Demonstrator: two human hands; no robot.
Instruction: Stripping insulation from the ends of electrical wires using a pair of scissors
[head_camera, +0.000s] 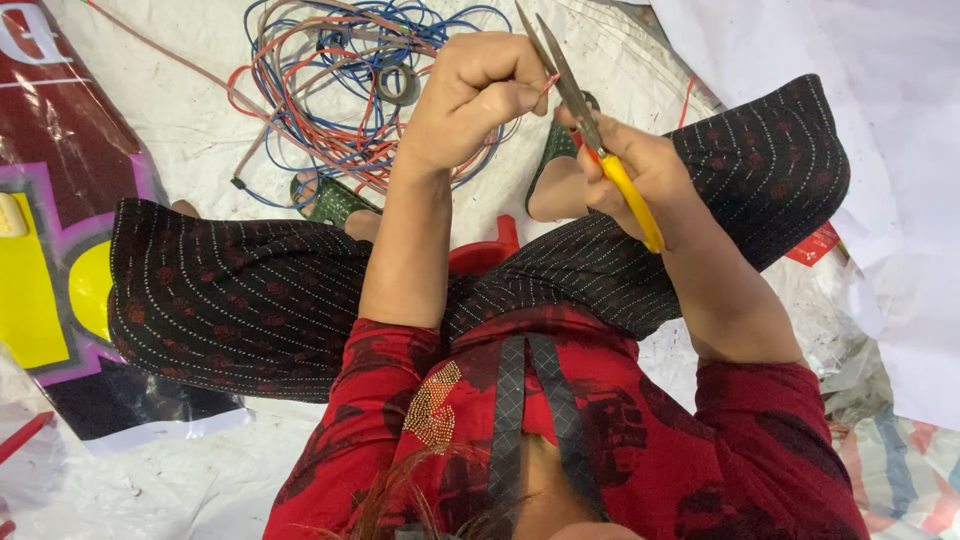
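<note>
Your left hand (470, 95) is fisted around a thin red wire (549, 82), held above your knees. Your right hand (640, 175) grips yellow-handled scissors (585, 115), blades touching the wire just beside your left thumb.

wire tangle (345, 85) before knees, scissors (590, 125) right

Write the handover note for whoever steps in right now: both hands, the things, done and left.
Left hand: fist shut on a thin red wire.
Right hand: shut on yellow-handled scissors, blades open around the wire near the left fist.
Wire tangle of red and blue lies on the white sheet beyond the knees.
Done: wire set between blades. Left: the wire is not visibly cut yet.
</note>
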